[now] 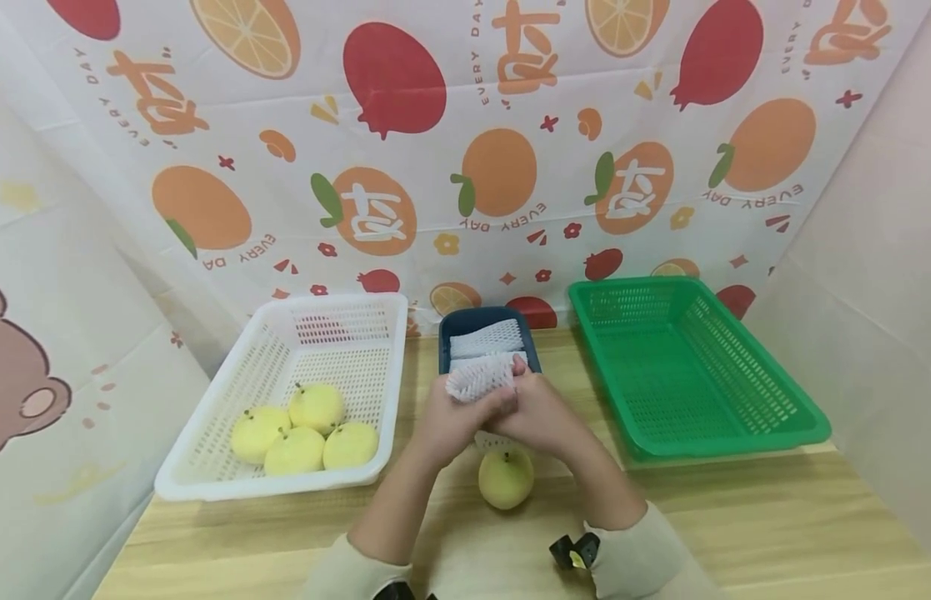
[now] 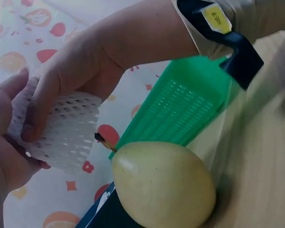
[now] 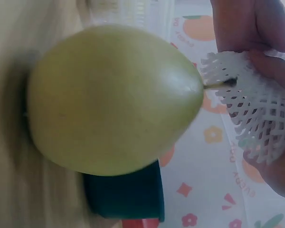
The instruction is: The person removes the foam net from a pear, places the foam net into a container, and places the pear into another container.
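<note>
A white foam fruit net (image 1: 480, 377) is held between my two hands, above a yellow-green pear (image 1: 506, 479) that stands stem up on the table. My left hand (image 1: 448, 423) grips the net from the left, while my right hand (image 1: 542, 415) grips it from the right. Below the hands, the net's lower end (image 2: 69, 130) hangs open just over the pear's stem. In the right wrist view the stem (image 3: 222, 84) overlaps the mesh edge; whether they touch I cannot tell. Parts of the net are hidden by fingers.
Behind the hands, a dark blue tray (image 1: 476, 318) holds more foam nets (image 1: 488, 340). A white basket (image 1: 266, 492) with several pears (image 1: 317, 407) stands left. To the right is a green basket (image 1: 683, 375). A printed cloth (image 1: 450, 192) hangs behind the wooden table (image 1: 773, 533).
</note>
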Tool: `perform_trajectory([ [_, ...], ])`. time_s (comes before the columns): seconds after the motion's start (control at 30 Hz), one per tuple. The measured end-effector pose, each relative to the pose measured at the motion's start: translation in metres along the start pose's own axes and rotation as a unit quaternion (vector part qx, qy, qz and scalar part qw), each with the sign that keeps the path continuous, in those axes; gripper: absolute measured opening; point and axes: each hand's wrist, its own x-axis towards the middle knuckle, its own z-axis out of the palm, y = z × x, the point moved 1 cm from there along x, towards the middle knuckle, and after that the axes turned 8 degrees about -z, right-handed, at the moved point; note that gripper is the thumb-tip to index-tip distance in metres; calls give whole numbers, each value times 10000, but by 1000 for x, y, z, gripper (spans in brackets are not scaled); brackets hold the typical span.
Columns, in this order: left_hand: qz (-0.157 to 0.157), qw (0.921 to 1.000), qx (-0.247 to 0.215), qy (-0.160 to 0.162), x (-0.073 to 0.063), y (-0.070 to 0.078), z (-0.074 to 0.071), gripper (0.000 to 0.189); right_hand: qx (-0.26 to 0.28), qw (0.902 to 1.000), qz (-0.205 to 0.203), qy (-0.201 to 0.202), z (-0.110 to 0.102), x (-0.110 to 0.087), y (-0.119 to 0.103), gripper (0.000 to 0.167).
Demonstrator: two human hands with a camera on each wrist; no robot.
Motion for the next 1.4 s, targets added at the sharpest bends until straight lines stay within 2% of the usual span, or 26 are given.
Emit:
perform_trajectory([
  [0.07, 234, 9988, -430, 86, 6, 2, 2, 33, 126, 9995, 214, 185, -3, 3, 4, 30],
  [0.13, 380, 9946, -940, 222, 13, 2, 2, 30, -40, 9985, 386, 377, -7, 6, 10, 28],
  [0.23, 344, 9860, -1506, 626, 21, -1, -2, 30, -76, 9951, 803, 581, -16, 8, 21, 26],
  [0.3, 148, 9813, -1594, 1072, 25, -6, -5, 31, 82, 9921, 997, 752, -20, 8, 30, 26],
  [0.37, -3, 9768, -1543, 1488, 28, -13, -8, 32, 463, 9885, 1154, 856, -22, 9, 39, 28],
  [0.47, -133, 9751, -1056, 1947, 32, -25, -12, 31, 880, 9835, 1214, 1011, -22, 9, 52, 31],
  [0.57, 2, 9744, -136, 2242, 36, -35, -16, 31, 917, 9811, 1306, 1093, -21, 9, 61, 34],
  [0.63, 94, 9698, 517, 2380, 38, -40, -19, 30, 761, 9813, 1325, 1170, -20, 10, 66, 35],
  [0.73, 126, 9585, 1362, 2503, 41, -47, -22, 31, 253, 9821, 1443, 1183, -18, 10, 72, 38],
  [0.9, 44, 9413, 2345, 2429, 44, -56, -22, 34, -694, 9787, 1720, 883, -11, 12, 82, 49],
  [1.0, 384, 9254, 2915, 2392, 43, -60, -22, 41, -858, 9783, 1741, 725, -6, 15, 89, 49],
  [1.07, 804, 9086, 3341, 2376, 43, -62, -21, 43, -890, 9791, 1684, 706, -2, 16, 92, 46],
  [1.17, 1477, 8746, 4045, 2227, 43, -63, -19, 35, -916, 9788, 1694, 695, 2, 19, 94, 45],
  [1.23, 1782, 8526, 4499, 1974, 42, -62, -18, 27, -918, 9775, 1791, 638, 5, 20, 95, 45],
  [1.3, 1894, 8361, 4876, 1651, 42, -62, -16, 22, -949, 9755, 1909, 553, 6, 20, 96, 45],
  [1.4, 1689, 8214, 5334, 1107, 40, -60, -13, 20, -1147, 9727, 1979, 388, 8, 21, 96, 45],
])
